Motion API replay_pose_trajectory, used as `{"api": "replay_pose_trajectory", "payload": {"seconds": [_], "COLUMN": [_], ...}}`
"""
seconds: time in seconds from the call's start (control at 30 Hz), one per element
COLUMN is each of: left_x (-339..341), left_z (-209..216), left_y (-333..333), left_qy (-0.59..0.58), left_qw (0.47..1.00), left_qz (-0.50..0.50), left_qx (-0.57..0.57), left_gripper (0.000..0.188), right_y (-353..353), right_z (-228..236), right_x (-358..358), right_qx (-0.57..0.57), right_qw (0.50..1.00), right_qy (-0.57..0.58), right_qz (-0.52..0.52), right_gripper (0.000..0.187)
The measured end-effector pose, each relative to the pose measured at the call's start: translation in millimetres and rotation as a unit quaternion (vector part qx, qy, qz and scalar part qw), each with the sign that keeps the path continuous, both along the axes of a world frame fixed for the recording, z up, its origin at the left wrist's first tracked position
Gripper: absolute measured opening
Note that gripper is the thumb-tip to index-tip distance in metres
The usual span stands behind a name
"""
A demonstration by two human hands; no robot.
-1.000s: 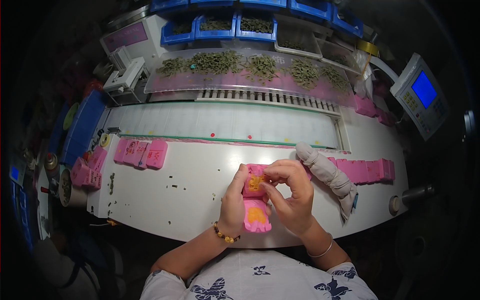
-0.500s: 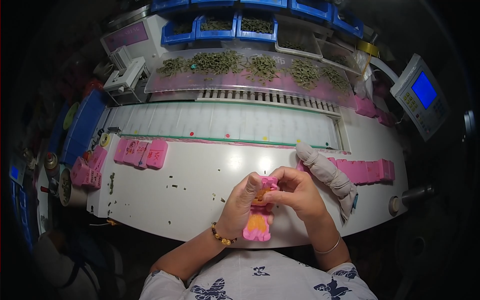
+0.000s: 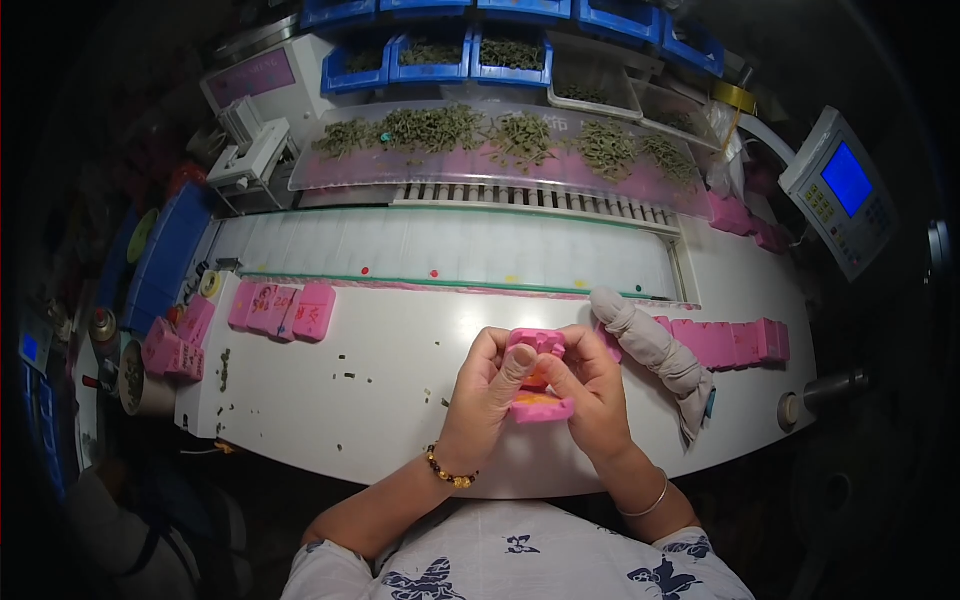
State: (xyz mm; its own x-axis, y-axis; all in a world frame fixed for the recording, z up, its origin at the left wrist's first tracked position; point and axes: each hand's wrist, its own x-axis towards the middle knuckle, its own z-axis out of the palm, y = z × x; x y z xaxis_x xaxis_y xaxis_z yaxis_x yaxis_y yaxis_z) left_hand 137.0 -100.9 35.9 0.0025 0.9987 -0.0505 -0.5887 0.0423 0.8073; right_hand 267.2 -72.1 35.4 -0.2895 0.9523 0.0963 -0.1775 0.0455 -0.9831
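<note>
Pink mold, hinged open, was up in both hands above the table, on the near side of the white conveyor, with orange showing inside! Left hand had its fingers wrapped round one side, right hand held the other, and both thumbs bore in close together over the opening. Firm hold from both, no wide gap anywhere! Just off the conveyor's near right corner lay a rolled grey cloth, with a row of pink blocks behind and beside it. Near the conveyor's left end, more pink blocks stood side by side. Beyond the conveyor, a clear tray carried heaps of green bits, and past its right end leaned a control panel, screen glowing blue!
</note>
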Motion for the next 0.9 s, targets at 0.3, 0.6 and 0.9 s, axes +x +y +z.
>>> {"api": "replay_pose_trajectory", "payload": {"seconds": [0.3, 0.6, 0.9], "left_x": [-0.5, -5.5, -12.3], "left_z": [-6.3, -1.7, 1.2], "left_y": [-0.2, -1.1, 0.2], "left_qy": [-0.018, -0.051, 0.000], "left_qw": [1.000, 0.999, 0.999], "left_qz": [0.010, 0.006, 0.035], "left_qx": [0.008, 0.000, 0.022], "left_gripper": [0.022, 0.023, 0.027], "right_y": [3.4, 0.4, 3.4], "right_z": [2.8, 1.7, 0.6], "right_x": [0.6, 2.6, 5.9], "right_qx": [-0.036, 0.010, 0.122], "right_qw": [0.994, 0.995, 0.988], "right_qy": [0.102, 0.099, -0.099], "right_qz": [-0.017, 0.003, 0.010], "right_gripper": [0.009, 0.016, 0.020]}}
